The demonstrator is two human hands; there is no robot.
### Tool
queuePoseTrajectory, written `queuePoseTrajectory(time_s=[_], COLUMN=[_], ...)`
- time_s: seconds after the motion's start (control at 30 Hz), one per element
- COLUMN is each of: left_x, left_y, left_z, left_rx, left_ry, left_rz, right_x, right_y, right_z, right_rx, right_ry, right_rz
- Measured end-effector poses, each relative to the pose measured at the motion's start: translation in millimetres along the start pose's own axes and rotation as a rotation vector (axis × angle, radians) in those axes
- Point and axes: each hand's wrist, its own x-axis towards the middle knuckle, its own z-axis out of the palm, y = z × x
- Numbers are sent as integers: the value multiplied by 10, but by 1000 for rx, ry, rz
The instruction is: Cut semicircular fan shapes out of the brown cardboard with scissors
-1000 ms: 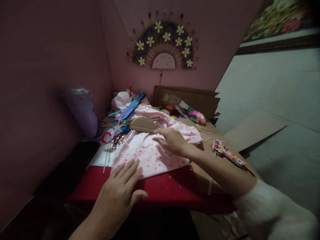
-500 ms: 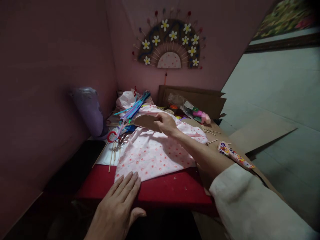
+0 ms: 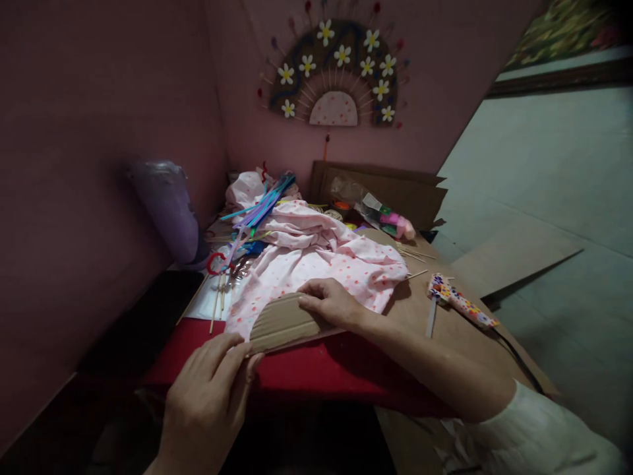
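Note:
My right hand grips the right end of a half-round piece of corrugated cardboard, holding it over the near edge of a pink dotted cloth. My left hand touches the cardboard's left end with its fingertips, fingers curled toward it. The cloth lies rumpled on a red table top.
Coloured pipe cleaners and wooden skewers lie at the back left beside a purple bottle. A patterned glue gun rests on a brown board to the right. Cardboard sheets lean on the pink wall under a flowered fan.
My right hand reached to the back of the cloth, picked up the cardboard piece and brought it to the near edge. My left hand lifted off the cloth to meet it.

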Motion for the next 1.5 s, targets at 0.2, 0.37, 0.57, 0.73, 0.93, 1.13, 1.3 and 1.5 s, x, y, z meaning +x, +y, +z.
queuePoseTrajectory(time_s=[0.2,0.37,0.57,0.73,0.93,1.13,1.3,1.5], left_x=[36,28,34,35,33,57,61,45], left_y=[-50,-113,-160,-165,-187,-200,-201,-188], left_z=[153,238,270,269,246,238,239,260], left_rx=[-134,-70,-47,-134,-298,-348,-330,-268], left_ry=[-147,-161,-167,-160,-198,-203,-182,-148], left_rz=[-52,-7,25,-44,-176,-223,-204,-165], right_x=[31,-65,-176,-250,-392,-403,-421,-447], right_y=[8,-77,-186,-67,-5,11,68,88], right_z=[34,92,51,-147,-302,-319,-283,-242], right_rx=[-129,-282,-582,-393,-416,-411,-444,-349], right_ry=[64,131,152,93,-93,-170,-88,-47], right_rz=[9,10,-71,-118,-232,-249,-320,-347])
